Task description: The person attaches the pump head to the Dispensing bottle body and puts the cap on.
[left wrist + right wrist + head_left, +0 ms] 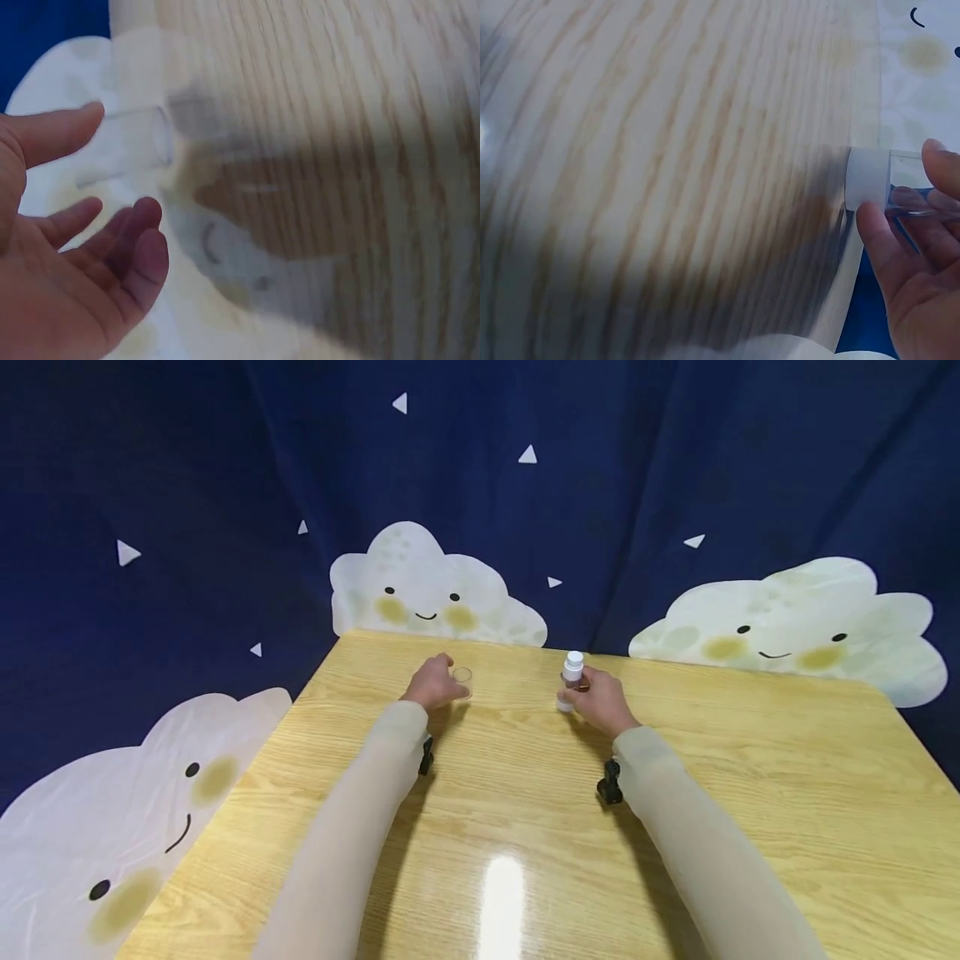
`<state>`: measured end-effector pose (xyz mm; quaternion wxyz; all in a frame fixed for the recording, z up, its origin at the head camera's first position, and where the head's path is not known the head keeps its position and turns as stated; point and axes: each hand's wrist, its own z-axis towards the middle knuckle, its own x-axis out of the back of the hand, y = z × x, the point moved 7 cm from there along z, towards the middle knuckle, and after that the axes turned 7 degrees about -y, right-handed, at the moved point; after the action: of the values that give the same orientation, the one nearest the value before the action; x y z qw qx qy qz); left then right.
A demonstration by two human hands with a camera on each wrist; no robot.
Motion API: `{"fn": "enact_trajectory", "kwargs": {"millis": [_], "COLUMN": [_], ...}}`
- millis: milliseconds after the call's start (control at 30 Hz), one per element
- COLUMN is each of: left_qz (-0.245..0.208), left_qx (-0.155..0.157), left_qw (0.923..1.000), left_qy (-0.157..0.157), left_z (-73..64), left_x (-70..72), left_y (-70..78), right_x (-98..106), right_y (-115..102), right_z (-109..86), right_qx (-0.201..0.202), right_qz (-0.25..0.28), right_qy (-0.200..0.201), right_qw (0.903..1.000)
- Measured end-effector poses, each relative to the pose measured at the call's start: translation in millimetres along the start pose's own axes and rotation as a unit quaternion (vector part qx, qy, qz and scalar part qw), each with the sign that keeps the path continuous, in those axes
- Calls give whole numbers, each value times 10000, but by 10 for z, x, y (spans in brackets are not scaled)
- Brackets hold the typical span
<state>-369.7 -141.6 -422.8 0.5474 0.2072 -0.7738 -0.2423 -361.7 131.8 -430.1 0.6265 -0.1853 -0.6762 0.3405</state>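
Observation:
A clear, hollow cylinder like a small cup stands near the table's far edge, left of centre. My left hand is beside it. In the left wrist view the thumb is at one side of the clear cylinder and the loosely bent fingers are apart from it on the other. Contact by the thumb cannot be made out. To the right, my right hand grips a small bottle with a white cap. Its white base and clear middle show in the right wrist view; the fingers partly cover it.
Both hands are over a light wood-grain table, near its far edge. A dark blue curtain with white triangles and smiling clouds hangs behind and at the left. Each wrist carries a small black camera.

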Motion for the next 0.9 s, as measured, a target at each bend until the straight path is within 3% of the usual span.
{"fn": "enact_trajectory", "kwargs": {"millis": [200, 367, 567, 900], "left_qz": [-507, -331, -83, -329], "left_qx": [80, 39, 70, 97], "left_qw": [9982, 9986, 9994, 9993], "left_qy": [-307, -417, -332, -139], "left_z": [88, 146, 164, 190], "left_x": [-45, -72, -82, -113], "left_y": [-71, -49, -35, -57], "right_x": [-23, -15, -3, -5], "right_y": [3, 26, 21, 35], "right_z": [15, 13, 10, 5], "right_qx": [-39, -79, -129, -124], "right_qz": [82, 83, 82, 47], "right_qy": [-99, -78, -142, -125], "right_qw": [9999, 9999, 9998, 9998]}}
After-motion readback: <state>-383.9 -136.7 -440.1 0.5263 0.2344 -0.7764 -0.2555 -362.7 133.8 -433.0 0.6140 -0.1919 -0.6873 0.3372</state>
